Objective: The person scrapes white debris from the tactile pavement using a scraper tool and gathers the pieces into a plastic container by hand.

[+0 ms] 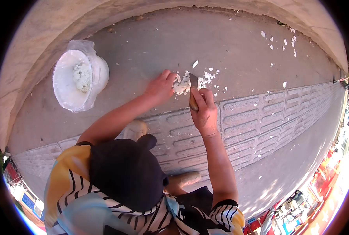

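My right hand (204, 110) is closed around the wooden handle of a putty knife (194, 80). Its metal blade rests against a heap of white flakes (181, 85) on the grey pavement. At the heap's left edge is my left hand (160, 88), fingers curled together and touching the flakes. Whatever lies inside those fingers is hidden. Smaller white bits spread to the right of the blade. Left of my hands stands a white bucket (100, 73) lined with clear plastic, tilted in view, holding a mound of white flakes (82, 77).
A pale stone curb (37, 43) curves along the far side. Ribbed paving tiles (241, 113) run below my hands, near my shoes (186, 179). More white scraps (285, 42) lie scattered at the upper right. Street objects (296, 203) appear blurred at the lower right.
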Motion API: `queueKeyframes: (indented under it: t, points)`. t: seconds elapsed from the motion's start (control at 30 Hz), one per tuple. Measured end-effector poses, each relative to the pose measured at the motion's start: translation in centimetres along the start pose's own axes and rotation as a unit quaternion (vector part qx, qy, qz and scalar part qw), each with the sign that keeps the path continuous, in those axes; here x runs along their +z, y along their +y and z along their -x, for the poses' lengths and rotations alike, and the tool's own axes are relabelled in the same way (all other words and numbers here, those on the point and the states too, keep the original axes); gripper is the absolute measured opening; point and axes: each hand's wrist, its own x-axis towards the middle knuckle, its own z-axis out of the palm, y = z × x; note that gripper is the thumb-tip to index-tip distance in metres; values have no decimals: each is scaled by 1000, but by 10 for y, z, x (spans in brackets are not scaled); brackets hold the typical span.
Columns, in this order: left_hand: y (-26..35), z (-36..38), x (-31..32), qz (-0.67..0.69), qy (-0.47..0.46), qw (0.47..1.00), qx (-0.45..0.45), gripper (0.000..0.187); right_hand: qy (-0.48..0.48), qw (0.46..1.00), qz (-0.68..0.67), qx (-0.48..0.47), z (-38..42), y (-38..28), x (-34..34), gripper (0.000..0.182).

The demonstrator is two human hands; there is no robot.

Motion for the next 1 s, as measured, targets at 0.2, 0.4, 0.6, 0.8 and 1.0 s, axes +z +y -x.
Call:
queueKeyframes:
  t: [0.2,0.4,0.6,0.8,1.0]
  points:
    - [-16,0,-12,-18,62,997,-40,52,153,974,100,136,5,54,-37,35]
    - [2,-7,16,22,57,996,68,45,89,992,21,85,18,11,-9,40]
    - [-1,-56,-3,-84,120,974,173,24,120,990,27,63,-29,32,-6,42]
    - [-9,-86,-5,-158,85,955,238,8,82,994,-6,71,4,3,-8,40]
    - [-14,-86,-5,-180,64,959,209,3,175,967,90,160,30,65,-32,39]
